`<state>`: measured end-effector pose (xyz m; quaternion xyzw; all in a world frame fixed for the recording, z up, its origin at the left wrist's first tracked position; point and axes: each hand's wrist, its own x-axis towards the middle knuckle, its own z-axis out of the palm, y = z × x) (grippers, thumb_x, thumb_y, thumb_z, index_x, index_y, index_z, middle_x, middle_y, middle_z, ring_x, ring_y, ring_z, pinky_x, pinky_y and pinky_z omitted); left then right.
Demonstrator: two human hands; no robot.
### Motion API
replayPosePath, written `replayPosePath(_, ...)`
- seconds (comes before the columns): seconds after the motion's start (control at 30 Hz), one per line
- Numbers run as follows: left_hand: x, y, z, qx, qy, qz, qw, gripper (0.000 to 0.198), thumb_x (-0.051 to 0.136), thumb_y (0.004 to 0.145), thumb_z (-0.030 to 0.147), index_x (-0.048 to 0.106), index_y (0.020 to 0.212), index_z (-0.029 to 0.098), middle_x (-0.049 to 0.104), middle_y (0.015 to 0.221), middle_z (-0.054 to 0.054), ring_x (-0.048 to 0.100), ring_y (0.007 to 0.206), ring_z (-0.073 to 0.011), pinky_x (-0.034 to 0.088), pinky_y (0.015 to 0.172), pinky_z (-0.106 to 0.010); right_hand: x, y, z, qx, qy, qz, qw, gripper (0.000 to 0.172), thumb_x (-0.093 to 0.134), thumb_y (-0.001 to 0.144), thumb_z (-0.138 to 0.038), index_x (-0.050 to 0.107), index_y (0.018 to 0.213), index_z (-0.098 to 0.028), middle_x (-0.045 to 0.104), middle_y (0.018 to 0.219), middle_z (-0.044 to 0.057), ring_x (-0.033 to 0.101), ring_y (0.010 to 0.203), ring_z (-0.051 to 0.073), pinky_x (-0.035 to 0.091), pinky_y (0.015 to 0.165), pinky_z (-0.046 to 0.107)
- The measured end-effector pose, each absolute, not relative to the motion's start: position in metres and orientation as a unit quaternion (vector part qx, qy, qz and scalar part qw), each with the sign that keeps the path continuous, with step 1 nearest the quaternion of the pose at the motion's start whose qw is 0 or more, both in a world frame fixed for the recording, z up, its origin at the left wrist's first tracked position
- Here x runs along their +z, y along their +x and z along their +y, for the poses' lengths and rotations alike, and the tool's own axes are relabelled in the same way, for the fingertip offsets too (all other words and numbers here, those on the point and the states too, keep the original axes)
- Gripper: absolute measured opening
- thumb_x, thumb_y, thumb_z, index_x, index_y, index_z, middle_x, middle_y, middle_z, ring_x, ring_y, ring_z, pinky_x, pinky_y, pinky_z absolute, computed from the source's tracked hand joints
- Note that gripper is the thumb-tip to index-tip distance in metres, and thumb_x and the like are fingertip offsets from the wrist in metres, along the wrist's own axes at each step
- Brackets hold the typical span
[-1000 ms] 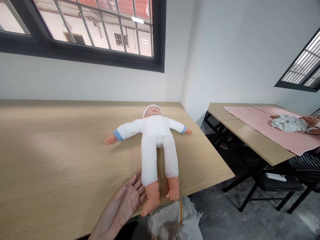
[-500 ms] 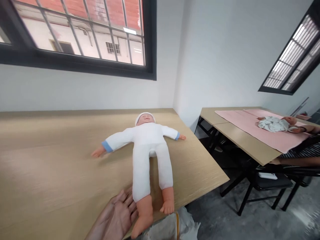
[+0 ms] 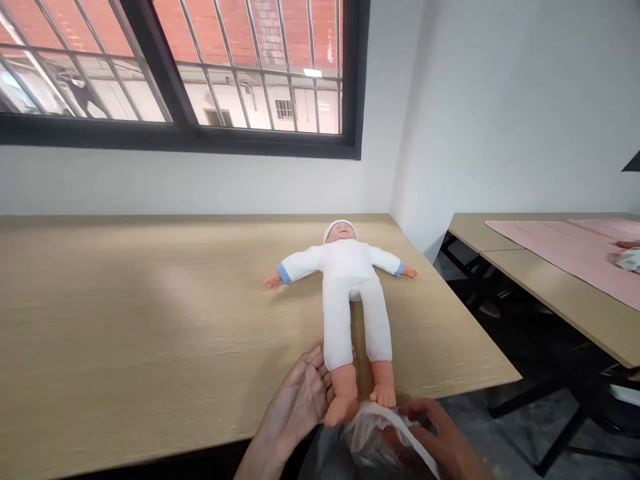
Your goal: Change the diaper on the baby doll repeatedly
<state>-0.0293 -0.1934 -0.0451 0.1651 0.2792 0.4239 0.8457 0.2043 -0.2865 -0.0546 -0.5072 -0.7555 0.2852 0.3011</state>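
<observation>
A baby doll [image 3: 347,263] in a white suit with blue cuffs and a white cap lies on its back on the table, its bare feet toward me. My left hand [image 3: 305,393] is palm up beside the doll's left-side leg in view, fingers stretched out and partly hidden beneath that leg. Just past the table's front edge, below the doll's feet, my right hand [image 3: 437,433] grips a crumpled clear plastic bag [image 3: 373,433] with a pale strip along its rim. What lies inside the bag is hard to make out.
The wooden table [image 3: 150,333] stands against the wall under a barred window [image 3: 260,80]. To the right, across a gap, is another table with a pink cloth [image 3: 560,247] and part of another doll [image 3: 630,257] at the frame's edge.
The view has turned left, so the doll appears farther right. My right hand has come into view at the plastic bag. My left hand stays palm up by the doll's leg.
</observation>
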Motion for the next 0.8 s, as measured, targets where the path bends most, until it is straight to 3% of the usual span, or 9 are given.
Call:
replayPosePath(0.13, -0.042, -0.012, -0.205, 0.385, 0.143, 0.242, 0.879, 0.047, 0.047, 0.092, 0.043, 0.059, 0.124, 0.009, 0.064, 0.122, -0.015, 0.052, 0.124, -0.0266, 0.036, 0.109, -0.037, -0.036, 0.204, -0.281, 0.321, -0.498, -0.746, 0.305, 0.025, 0.053, 0.088, -0.039, 0.068, 0.108, -0.034, 0.058, 0.127, 0.006, 0.056, 0.117, 0.028, 0.051, 0.093, 0.039)
replayPosePath(0.4, -0.041, 0.007, -0.22, 0.35, 0.136, 0.227, 0.899, 0.059, 0.049, 0.085, 0.061, 0.058, 0.128, 0.021, 0.068, 0.113, -0.01, 0.058, 0.114, -0.029, 0.041, 0.103, -0.044, -0.026, 0.199, -0.294, 0.384, -0.468, -0.72, 0.339, 0.027, 0.051, 0.09, -0.043, 0.069, 0.102, -0.027, 0.048, 0.141, 0.006, 0.047, 0.129, 0.025, 0.042, 0.104, 0.037)
replayPosePath(0.5, -0.049, 0.012, -0.215, 0.338, 0.138, 0.197, 0.91, 0.067, 0.05, 0.08, 0.068, 0.056, 0.13, 0.024, 0.067, 0.109, -0.011, 0.058, 0.114, -0.0316, 0.039, 0.103, -0.048, -0.022, 0.209, -0.296, 0.388, -0.452, -0.731, 0.334, 0.03, 0.051, 0.091, -0.042, 0.069, 0.107, -0.023, 0.05, 0.138, 0.009, 0.049, 0.127, 0.025, 0.039, 0.106, 0.036)
replayPosePath(0.63, -0.054, 0.017, -0.21, 0.364, 0.149, 0.185, 0.901, 0.074, 0.045, 0.079, 0.073, 0.052, 0.134, 0.024, 0.065, 0.105, -0.011, 0.059, 0.105, -0.0297, 0.044, 0.095, -0.046, -0.011, 0.255, -0.295, 0.316, -0.538, -0.708, 0.331, 0.036, 0.045, 0.093, -0.041, 0.064, 0.117, -0.022, 0.067, 0.113, 0.009, 0.065, 0.099, 0.022, 0.052, 0.089, 0.033)
replayPosePath(0.7, -0.052, 0.017, -0.209, 0.372, 0.153, 0.182, 0.897, 0.077, 0.044, 0.078, 0.075, 0.052, 0.133, 0.023, 0.063, 0.108, -0.012, 0.06, 0.096, -0.0281, 0.047, 0.085, -0.044, 0.007, 0.293, -0.293, 0.236, -0.604, -0.691, 0.319, 0.036, 0.049, 0.091, -0.043, 0.065, 0.115, -0.022, 0.071, 0.101, 0.008, 0.067, 0.088, 0.023, 0.054, 0.082, 0.033)
replayPosePath(0.8, -0.044, 0.015, -0.21, 0.38, 0.159, 0.152, 0.898, 0.072, 0.046, 0.078, 0.074, 0.056, 0.127, 0.022, 0.061, 0.11, -0.013, 0.058, 0.088, -0.0257, 0.047, 0.071, -0.037, 0.052, 0.352, -0.29, 0.128, -0.676, -0.658, 0.305, 0.042, 0.051, 0.088, -0.047, 0.064, 0.115, -0.018, 0.07, 0.084, 0.008, 0.064, 0.065, 0.021, 0.054, 0.057, 0.03)
